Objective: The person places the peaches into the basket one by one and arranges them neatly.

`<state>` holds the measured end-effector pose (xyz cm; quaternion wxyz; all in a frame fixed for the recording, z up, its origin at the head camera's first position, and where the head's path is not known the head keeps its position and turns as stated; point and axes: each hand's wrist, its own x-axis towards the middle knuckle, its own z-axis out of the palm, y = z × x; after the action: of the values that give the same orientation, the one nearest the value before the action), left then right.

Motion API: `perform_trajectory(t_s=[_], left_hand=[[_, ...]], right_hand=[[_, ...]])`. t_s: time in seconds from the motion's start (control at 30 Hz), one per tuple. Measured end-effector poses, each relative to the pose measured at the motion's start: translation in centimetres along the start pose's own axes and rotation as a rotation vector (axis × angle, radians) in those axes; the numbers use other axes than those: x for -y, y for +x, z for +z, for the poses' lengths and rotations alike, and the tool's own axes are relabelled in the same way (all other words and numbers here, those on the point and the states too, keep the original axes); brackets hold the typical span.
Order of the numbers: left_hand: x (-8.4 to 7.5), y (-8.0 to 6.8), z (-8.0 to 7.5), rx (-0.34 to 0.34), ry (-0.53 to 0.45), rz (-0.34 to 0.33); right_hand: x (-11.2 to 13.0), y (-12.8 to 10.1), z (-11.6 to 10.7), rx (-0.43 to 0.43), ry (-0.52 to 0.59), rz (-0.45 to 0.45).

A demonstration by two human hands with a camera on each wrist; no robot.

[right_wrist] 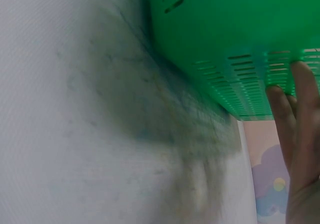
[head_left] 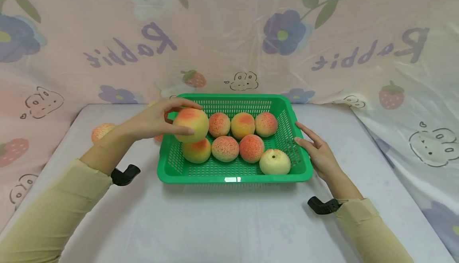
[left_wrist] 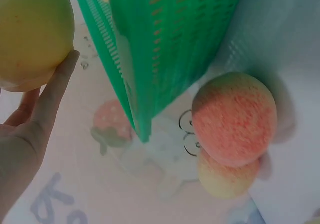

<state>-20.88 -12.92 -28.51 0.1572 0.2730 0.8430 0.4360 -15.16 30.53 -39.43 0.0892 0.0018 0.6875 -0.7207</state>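
— Over the left rim of the green slotted plastic basket: left hand, fingers curled round a large yellow-and-red round peach, held just above the basket's near-left corner.

— And on the right side?

— Right hand, fingers straight and relaxed, fingertips laid against the basket's outer right wall, gripping nothing.

— Inside the basket?

— Seven more fruits in two rows: three speckled red-orange peaches along the back, then a yellowish one directly under the held peach, two speckled ones beside it, and a pale yellow fruit in the near-right corner.

— Outside it?

— On the white cloth-covered table, left of the basket: a speckled orange peach, well apart from the rim. From the left wrist, two such peaches touching each other, close by the basket's wall.
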Motion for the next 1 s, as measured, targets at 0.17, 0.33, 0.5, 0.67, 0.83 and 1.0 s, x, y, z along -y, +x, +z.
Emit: perform_trajectory(t_s=[0.17, 0.33, 0.5, 0.67, 0.83, 1.0], left_hand=[[-0.7, 0.8, 0.9, 0.046, 0.044, -0.008], [-1.5, 1.5, 1.7, 0.106, 0.059, -0.004], [-2.3, 2.2, 2.6, 0.163, 0.011, 0.01], [-2.7, 3.2, 3.7, 0.231, 0.01, 0.056], [-3.0, 4.1, 4.7, 0.3, 0.089, 0.081], [-3.2, 5.1, 5.6, 0.369, 0.101, 0.142]], right_hand=[[-0.1, 0.1, 0.0, 0.003, -0.003, -0.006], [-0.2, 0.1, 0.0, 0.008, -0.006, -0.007], [-0.2, 0.1, -0.1, -0.001, -0.017, -0.007], [-0.2, 0.1, -0.1, -0.001, -0.011, -0.011], [-0.2, 0.1, 0.0, -0.007, -0.007, -0.003], [-0.1, 0.1, 0.1, -0.01, -0.019, -0.003]])
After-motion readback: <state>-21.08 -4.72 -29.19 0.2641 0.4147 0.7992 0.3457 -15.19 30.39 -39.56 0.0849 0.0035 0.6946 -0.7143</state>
